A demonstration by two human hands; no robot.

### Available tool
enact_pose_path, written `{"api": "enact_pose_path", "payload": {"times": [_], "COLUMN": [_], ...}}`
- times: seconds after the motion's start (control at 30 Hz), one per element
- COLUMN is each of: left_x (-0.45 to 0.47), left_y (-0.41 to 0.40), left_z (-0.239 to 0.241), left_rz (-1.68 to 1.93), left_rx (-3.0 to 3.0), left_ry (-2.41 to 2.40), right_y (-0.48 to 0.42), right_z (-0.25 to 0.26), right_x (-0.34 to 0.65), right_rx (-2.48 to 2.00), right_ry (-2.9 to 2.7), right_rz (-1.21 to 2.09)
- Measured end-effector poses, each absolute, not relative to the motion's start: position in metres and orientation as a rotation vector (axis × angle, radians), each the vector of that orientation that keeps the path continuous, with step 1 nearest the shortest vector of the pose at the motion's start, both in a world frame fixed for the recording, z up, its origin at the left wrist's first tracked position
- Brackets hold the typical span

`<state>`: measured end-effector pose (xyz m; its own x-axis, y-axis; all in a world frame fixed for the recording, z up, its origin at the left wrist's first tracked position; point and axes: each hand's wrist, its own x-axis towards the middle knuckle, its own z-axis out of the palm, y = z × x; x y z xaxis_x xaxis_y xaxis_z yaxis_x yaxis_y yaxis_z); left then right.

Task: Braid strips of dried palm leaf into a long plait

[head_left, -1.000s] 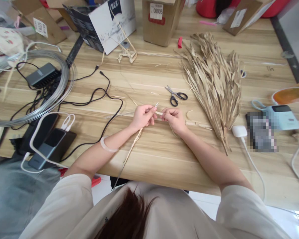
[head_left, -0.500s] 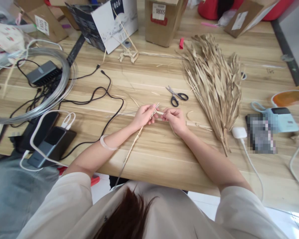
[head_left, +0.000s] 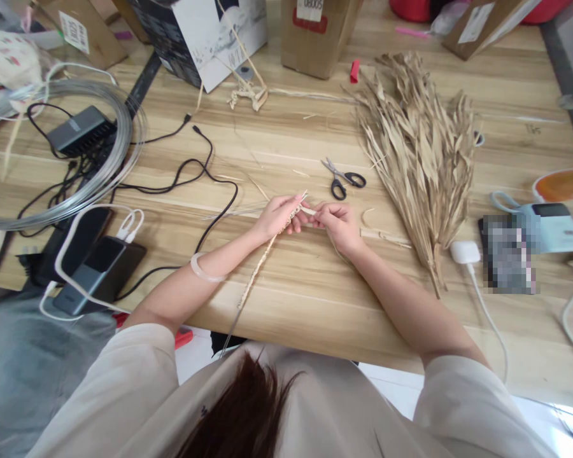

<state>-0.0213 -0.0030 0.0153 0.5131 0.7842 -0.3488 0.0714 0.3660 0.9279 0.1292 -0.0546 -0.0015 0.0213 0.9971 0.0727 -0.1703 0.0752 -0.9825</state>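
My left hand (head_left: pixel 279 217) is closed round the upper end of a thin wire wrapped in a pale straw strip (head_left: pixel 258 270), which slants down toward the table's near edge. My right hand (head_left: pixel 338 222) pinches the loose end of the straw strip right beside the left fingers. Both hands rest just above the wooden table (head_left: pixel 305 299), almost touching each other. A white bangle (head_left: pixel 203 270) sits on my left wrist.
Black-handled scissors (head_left: pixel 342 178) lie just beyond my hands. A bundle of dried leaves (head_left: pixel 420 152) spreads to the right. A wire coil (head_left: pixel 76 159), black cables, chargers and a power bank (head_left: pixel 95 277) fill the left. Cardboard boxes (head_left: pixel 315 32) line the far side. A white adapter (head_left: pixel 464 252) lies right.
Both hands stay together on the wrapped wire with only small finger movements. The view has shifted slightly, so things sit a little higher in the picture.
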Motion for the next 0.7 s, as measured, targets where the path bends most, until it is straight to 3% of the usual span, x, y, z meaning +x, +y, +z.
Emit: {"api": "enact_pose_path", "payload": {"times": [0.47,0.7], "left_x": [-0.0206,-0.0224], "left_y": [-0.0056,-0.005], "left_z": [0.0196,0.0159], "left_rz": [0.548,0.595], "left_rx": [1.161,1.117], "left_ry": [0.95,0.974], "right_y": [-0.0545,-0.0471], "right_z": [-0.005,-0.0058], "right_x": [0.1302,0.1329], "right_rx": [-1.039,-0.945], "right_ry": [-1.115,-0.776], "right_rz": [1.222,1.333]}}
